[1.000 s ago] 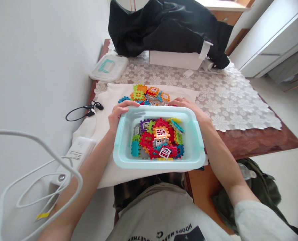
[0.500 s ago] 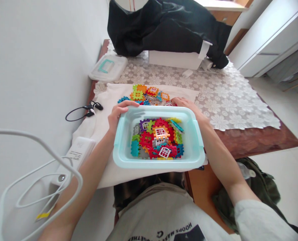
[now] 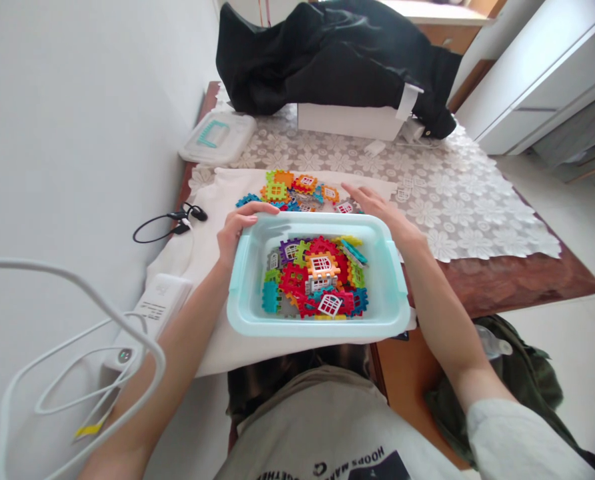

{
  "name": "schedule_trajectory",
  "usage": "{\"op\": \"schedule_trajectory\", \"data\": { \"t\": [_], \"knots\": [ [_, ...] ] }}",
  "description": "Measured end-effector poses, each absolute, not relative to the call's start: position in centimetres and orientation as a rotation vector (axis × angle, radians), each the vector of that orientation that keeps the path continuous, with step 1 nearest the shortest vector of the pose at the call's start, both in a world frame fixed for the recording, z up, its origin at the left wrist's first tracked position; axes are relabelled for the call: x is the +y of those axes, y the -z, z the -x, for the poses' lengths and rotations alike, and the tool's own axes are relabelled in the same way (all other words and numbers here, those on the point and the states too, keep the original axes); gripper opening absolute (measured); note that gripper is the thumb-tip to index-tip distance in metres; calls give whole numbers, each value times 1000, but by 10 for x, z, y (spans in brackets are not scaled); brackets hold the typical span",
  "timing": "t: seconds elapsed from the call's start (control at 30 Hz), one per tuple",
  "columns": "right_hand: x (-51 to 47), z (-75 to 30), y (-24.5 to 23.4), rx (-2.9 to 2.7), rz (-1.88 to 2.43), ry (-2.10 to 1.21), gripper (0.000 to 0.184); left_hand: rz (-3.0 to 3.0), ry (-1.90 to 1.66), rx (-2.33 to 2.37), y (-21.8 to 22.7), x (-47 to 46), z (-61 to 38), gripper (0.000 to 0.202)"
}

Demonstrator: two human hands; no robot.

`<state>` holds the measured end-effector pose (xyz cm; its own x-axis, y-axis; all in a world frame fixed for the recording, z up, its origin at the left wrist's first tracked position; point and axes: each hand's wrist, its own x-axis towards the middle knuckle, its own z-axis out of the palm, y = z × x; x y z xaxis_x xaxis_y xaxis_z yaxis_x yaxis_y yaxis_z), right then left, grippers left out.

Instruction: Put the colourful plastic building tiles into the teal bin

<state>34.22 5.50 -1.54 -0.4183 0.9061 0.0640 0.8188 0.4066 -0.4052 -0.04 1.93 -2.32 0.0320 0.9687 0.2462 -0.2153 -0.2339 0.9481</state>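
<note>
A pale blue plastic bin sits at the near side of the table, holding interlocking plastic building pieces in red, green, orange and blue, some with white window inserts. My left hand grips the bin's far left corner, its fingers lying along the rim. Just beyond the far right corner is my right hand, fingers stretched out and nothing seen in them. Its fingertips are close to a pile of more building pieces on the white cloth behind the bin. The bin's wall hides the near part of that pile.
On the left lie black earphones and a white power strip with looping cable. A clear lid with a teal handle rests at the back left. Black fabric covers a white box at the back.
My right hand has lifted slightly off the pile behind the bin and its fingers have straightened, uncovering a red piece with a white window. My left hand stays on the bin.
</note>
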Motion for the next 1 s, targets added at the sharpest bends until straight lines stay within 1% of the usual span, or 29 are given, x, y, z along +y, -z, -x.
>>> {"op": "schedule_trajectory", "data": {
  "t": [0.07,0.17,0.33,0.43,0.6,0.8,1.0],
  "knots": [
    [55,-350,14,-2405,1550,-475,69,-1247,-1430,886,21,19,0,13],
    [56,-358,15,-2462,1595,-568,57,-1231,-1403,891,18,19,-1,14],
    [56,-360,16,-2503,1512,-713,60,-1191,-1387,882,16,16,-2,15],
    [54,-357,15,-2524,1464,-766,58,-1224,-1444,866,18,15,-2,15],
    [50,-347,18,-2474,1527,-681,50,-1296,-1488,899,26,18,2,19],
    [47,-336,17,-2481,1560,-567,37,-1283,-1444,976,26,18,3,15],
    [48,-334,16,-2499,1583,-509,37,-1224,-1460,938,23,15,-2,11]
  ]
}}
